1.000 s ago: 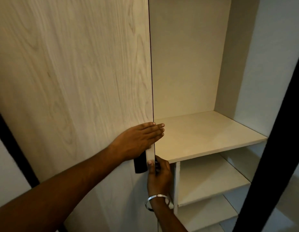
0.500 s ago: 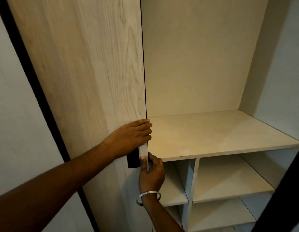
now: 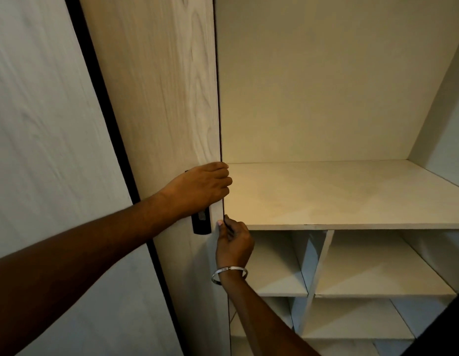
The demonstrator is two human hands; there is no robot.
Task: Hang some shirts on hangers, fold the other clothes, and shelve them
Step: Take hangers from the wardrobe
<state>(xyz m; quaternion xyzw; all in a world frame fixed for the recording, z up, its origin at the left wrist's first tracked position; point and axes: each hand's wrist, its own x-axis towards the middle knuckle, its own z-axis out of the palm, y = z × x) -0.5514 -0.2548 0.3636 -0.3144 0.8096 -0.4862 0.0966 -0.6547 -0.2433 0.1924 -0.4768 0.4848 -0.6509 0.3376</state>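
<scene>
A pale wood-grain sliding wardrobe door point(image 3: 156, 104) stands at the left of the open wardrobe. My left hand point(image 3: 200, 188) lies over the door's right edge above a black handle point(image 3: 201, 223), its fingers curled round the edge. My right hand point(image 3: 233, 244), with a metal bangle on the wrist, grips the same edge just below, thumb on the front face. No clothes or hangers are in view.
Inside the wardrobe a wide bare shelf point(image 3: 351, 196) runs across, with smaller cubby shelves point(image 3: 377, 268) below split by a vertical divider point(image 3: 318, 273). A second door panel point(image 3: 43, 150) with a black frame strip lies at the far left. A dark edge crosses the bottom right corner.
The door has slid to the left, uncovering more of the shelves. My left hand's fingers went from flat on the door face to curled round its edge. Both hands moved left with it.
</scene>
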